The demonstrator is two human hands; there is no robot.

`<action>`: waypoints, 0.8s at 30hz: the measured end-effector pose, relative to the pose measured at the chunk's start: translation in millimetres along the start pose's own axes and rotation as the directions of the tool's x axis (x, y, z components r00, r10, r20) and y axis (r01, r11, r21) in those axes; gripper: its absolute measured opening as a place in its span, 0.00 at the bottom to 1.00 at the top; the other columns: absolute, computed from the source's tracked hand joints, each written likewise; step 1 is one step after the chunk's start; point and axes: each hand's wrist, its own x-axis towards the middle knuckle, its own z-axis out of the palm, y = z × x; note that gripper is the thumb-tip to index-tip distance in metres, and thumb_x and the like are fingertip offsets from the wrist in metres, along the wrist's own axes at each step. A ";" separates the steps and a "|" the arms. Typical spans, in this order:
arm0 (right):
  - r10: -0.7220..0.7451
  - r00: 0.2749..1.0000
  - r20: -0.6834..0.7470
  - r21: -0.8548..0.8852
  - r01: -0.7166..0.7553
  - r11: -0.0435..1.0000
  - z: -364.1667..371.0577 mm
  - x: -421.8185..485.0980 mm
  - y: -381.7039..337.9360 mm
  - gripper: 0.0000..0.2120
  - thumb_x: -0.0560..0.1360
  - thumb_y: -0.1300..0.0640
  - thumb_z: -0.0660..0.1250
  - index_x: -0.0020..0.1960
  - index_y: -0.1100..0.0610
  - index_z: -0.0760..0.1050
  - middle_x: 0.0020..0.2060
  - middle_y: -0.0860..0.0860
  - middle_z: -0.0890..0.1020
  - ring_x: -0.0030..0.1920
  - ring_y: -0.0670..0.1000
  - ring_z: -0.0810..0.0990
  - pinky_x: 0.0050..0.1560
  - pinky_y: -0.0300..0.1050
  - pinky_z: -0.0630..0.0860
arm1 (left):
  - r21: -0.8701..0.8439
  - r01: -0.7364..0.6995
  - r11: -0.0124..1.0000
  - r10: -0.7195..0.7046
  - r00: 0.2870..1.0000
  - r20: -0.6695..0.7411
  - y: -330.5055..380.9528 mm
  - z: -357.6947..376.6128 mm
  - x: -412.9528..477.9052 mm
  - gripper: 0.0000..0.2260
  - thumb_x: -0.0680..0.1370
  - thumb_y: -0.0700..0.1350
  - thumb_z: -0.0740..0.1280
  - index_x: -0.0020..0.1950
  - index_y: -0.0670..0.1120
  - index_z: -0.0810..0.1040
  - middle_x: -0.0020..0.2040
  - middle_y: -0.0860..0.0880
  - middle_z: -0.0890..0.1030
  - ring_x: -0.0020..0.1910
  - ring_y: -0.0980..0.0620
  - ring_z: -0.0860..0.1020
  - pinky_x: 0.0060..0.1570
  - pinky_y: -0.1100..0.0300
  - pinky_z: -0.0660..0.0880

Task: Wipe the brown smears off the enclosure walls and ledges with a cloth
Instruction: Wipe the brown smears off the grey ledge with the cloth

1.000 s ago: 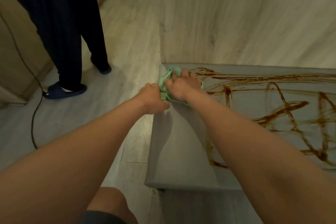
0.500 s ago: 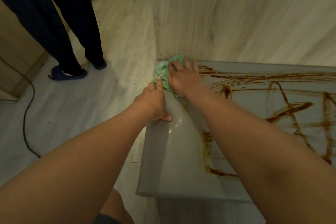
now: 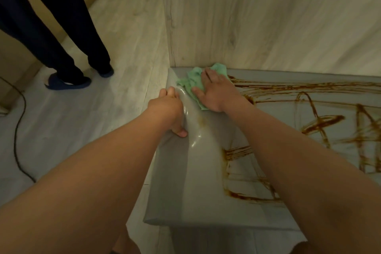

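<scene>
A mint-green crumpled cloth [image 3: 193,77] lies in the far left corner of the grey glossy ledge [image 3: 185,181], right where the ledge meets the pale wood-grain wall [image 3: 268,16]. The right hand [image 3: 214,93] lies flat on top of it, fingers [image 3: 208,74] straight and spread, pressing the cloth down rather than bunching it. The left hand [image 3: 167,107] grips the ledge's left edge just beside the cloth. Its thumb lies on the top face and the other fingers are folded over the rim, which seems to steady the body.

The brown smears [image 3: 321,126] lie to the right of the cloth and run in long loops and streaks along the ledge's length. A few more streaks cross the ledge nearer the body, partly under the right forearm. The band of the ledge between the two hands looks wet and nearly clean, with only a faint brownish trace. The right hand is the nearer one to the dirt, so the next stroke probably has to sweep rightward along the ledge's long axis, away from the corner.

Left of the ledge, on the floor, a person in dark trousers [image 3: 61,37] and blue slippers [image 3: 68,84] stands near a black cable [image 3: 16,140]. No brand, label or writing can be read anywhere.
</scene>
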 end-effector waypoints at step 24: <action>0.183 0.982 0.041 0.012 -0.183 0.983 14.8 -76.8 7.9 0.33 0.84 0.34 0.42 0.84 0.44 0.41 0.84 0.50 0.41 0.83 0.60 0.37 0.81 0.58 0.37 | -0.086 -0.004 0.996 0.001 0.999 -0.036 -4.0 8.9 -5.7 0.65 0.63 0.67 0.80 0.84 0.44 0.43 0.76 0.48 0.53 0.77 0.45 0.55 0.66 0.45 0.73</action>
